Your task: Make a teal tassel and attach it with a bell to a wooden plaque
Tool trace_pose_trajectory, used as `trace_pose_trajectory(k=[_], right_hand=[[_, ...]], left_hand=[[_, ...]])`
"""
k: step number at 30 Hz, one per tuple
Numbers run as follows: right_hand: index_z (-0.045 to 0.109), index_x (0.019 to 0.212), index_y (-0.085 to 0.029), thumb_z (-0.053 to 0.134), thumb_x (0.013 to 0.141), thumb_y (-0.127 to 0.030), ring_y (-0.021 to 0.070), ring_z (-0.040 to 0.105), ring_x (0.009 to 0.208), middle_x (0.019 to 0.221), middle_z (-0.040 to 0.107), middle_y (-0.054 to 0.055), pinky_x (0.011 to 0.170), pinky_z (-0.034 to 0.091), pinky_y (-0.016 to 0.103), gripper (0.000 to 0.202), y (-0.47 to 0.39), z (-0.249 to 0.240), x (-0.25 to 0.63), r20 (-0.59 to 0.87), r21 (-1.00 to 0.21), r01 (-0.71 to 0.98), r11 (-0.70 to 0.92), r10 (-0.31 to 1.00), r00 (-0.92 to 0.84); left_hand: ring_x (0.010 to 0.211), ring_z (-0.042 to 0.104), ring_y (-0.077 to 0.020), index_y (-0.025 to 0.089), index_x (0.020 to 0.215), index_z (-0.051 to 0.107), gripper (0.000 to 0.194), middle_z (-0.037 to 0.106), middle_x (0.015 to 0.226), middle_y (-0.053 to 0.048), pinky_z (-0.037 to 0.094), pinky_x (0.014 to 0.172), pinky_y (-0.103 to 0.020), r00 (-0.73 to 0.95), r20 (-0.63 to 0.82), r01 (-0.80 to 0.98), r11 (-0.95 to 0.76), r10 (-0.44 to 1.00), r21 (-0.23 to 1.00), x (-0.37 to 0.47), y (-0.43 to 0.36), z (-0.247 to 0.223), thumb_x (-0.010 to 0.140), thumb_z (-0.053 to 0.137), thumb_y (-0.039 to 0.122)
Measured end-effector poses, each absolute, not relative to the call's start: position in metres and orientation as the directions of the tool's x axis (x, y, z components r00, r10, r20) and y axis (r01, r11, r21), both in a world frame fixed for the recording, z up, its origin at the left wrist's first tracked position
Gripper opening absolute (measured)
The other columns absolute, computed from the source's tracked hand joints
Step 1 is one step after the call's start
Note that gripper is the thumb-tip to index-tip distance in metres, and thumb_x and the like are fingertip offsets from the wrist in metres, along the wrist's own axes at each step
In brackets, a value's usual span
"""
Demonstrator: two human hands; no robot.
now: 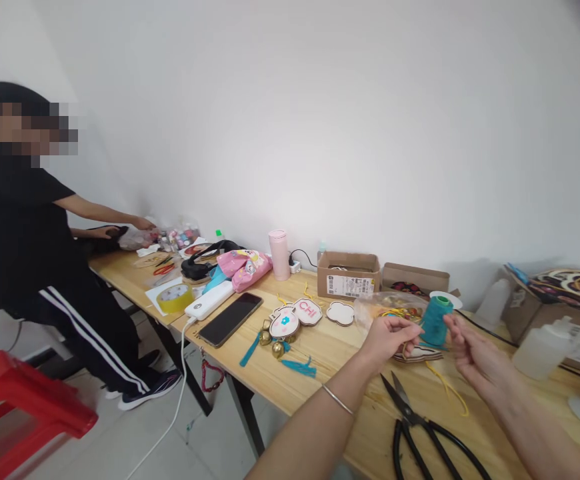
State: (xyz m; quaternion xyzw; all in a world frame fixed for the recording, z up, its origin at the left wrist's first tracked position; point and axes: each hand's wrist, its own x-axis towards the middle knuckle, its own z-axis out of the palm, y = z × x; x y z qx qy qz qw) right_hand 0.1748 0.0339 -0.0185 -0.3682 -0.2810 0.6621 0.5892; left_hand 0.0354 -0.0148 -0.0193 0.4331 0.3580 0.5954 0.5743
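Observation:
My left hand (pixel 393 339) has thumb and fingers pinched together; whatever is between them is too small to make out. My right hand (pixel 477 360) is also closed in a pinch, a short gap to the right, its contents too fine to name. A cone of teal thread (pixel 436 320) stands just behind and between the hands. Under them lies a stack of flat wooden pieces (pixel 420 355) with a yellow cord (pixel 450 387). Black-handled scissors (pixel 413 417) lie spread on the table nearer me. Left of my hands are a "CHI" plaque (pixel 307 311), a flower-painted charm (pixel 285 323), brass bells (pixel 278 349) and a teal tassel (pixel 299 367).
A phone (pixel 231 319), white power bank (pixel 210 299), yellow tape roll (pixel 176 297) and pink tumbler (pixel 279 255) occupy the left. Cardboard boxes (pixel 349 275) line the wall; a squeeze bottle (pixel 544 350) stands right. Another person (pixel 15 220) reaches over the far-left end, near a red stool (pixel 25 407).

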Motion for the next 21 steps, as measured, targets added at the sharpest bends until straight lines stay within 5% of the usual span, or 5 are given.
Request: trace_pose_trajectory(k=[3,7,13,21], right_hand=[[0.060,0.064,-0.016,0.054,0.073,-0.004,0.0019,0.055,0.040,0.058,0.062,-0.003,0.042,0.049,0.001,0.016,0.037,-0.022,0.175,-0.157,-0.807,-0.574,-0.137,0.987,-0.014],[0.059,0.066,-0.014,0.042,0.077,0.001,0.0061,0.063,0.059,0.066,0.064,0.001,0.060,0.054,0.009,0.025,0.044,-0.025,0.180,-0.220,-0.753,-0.629,-0.193,0.975,-0.037],[0.061,0.075,-0.014,0.043,0.069,0.008,0.0072,0.064,0.073,0.078,0.065,0.003,0.066,0.053,0.008,0.029,0.030,-0.009,0.179,-0.156,-0.769,-0.630,-0.110,0.988,0.017],[0.062,0.083,-0.016,0.062,0.065,-0.018,0.0099,0.064,0.068,0.080,0.067,0.003,0.063,0.054,0.015,0.018,0.012,-0.005,0.160,0.082,-0.912,-0.389,0.128,0.988,0.132]], left_hand=[[0.040,0.040,-0.0042,0.009,0.068,0.062,0.038,0.053,0.052,0.002,0.029,0.042,-0.020,0.039,0.099,-0.373,-0.077,0.994,0.925,0.034,-0.016,-0.017,0.053,0.069,0.043],[0.042,0.042,-0.0048,0.010,0.069,0.063,0.037,0.053,0.052,0.002,0.030,0.042,-0.020,0.057,0.094,-0.384,-0.065,0.994,0.921,0.035,-0.015,-0.019,0.053,0.070,0.042],[0.043,0.041,-0.0046,0.010,0.069,0.062,0.036,0.053,0.055,0.002,0.031,0.043,-0.020,0.080,0.085,-0.369,-0.050,0.993,0.928,0.036,-0.013,-0.024,0.054,0.069,0.042],[0.043,0.046,-0.0063,0.013,0.076,0.054,0.040,0.056,0.057,0.002,0.035,0.043,-0.020,0.031,0.098,-0.399,-0.077,0.995,0.914,0.038,-0.014,-0.019,0.053,0.070,0.041]])
